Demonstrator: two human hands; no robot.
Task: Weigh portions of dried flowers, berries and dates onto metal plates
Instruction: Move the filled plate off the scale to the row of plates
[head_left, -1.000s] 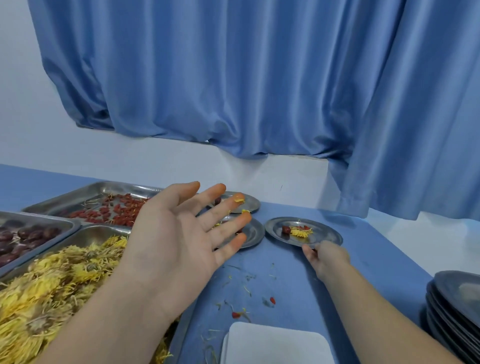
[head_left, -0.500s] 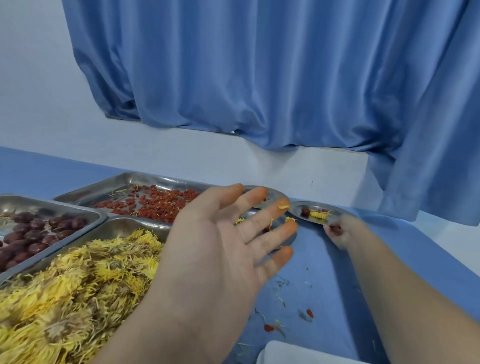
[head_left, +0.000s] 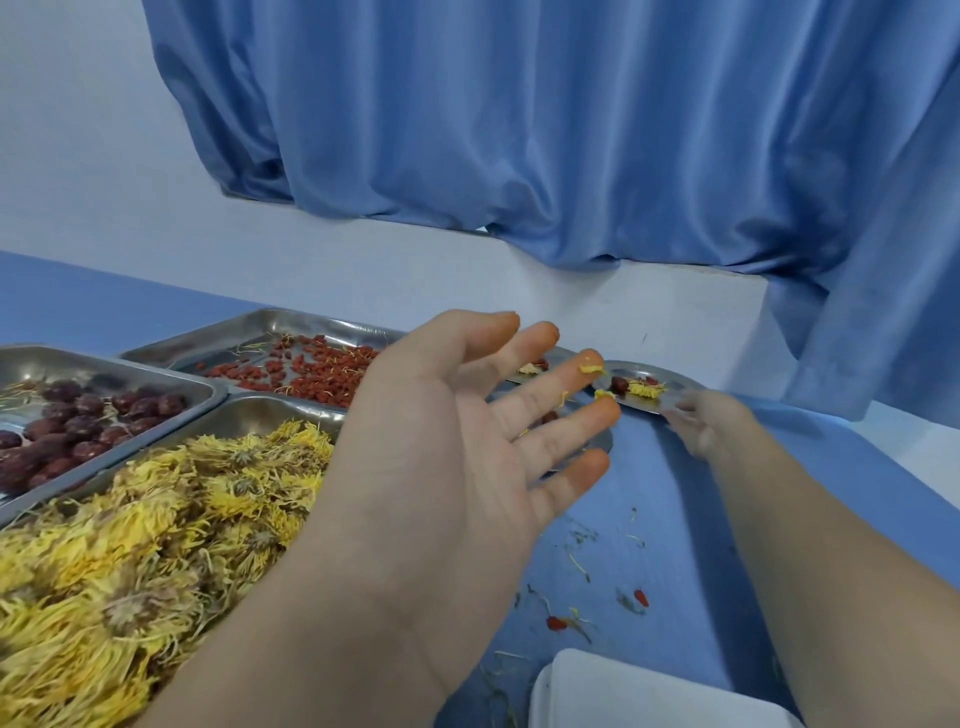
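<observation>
My left hand (head_left: 457, 441) hovers palm up and open over the table, with yellow petals stuck to its fingertips. Farther back, my right hand (head_left: 709, 421) is blurred, its fingers at the near rim of a small metal plate (head_left: 675, 402) that holds a date and a dried flower. Blur hides whether they grip it. Two more small plates, one (head_left: 537, 366) behind and one (head_left: 600, 441) beneath my left fingers, are partly hidden. At left stand trays of yellow dried flowers (head_left: 130, 545), red berries (head_left: 311, 374) and dates (head_left: 78, 421).
A white flat object (head_left: 623, 691) lies at the bottom edge. Loose berries (head_left: 641, 597) and petal scraps are scattered on the blue table (head_left: 675, 519). A blue curtain (head_left: 519, 130) hangs over the white wall behind the table.
My right hand has reached farther back with the small plate, which now sits beside the other plates. My left hand has stayed open, palm up. The view has shifted right.
</observation>
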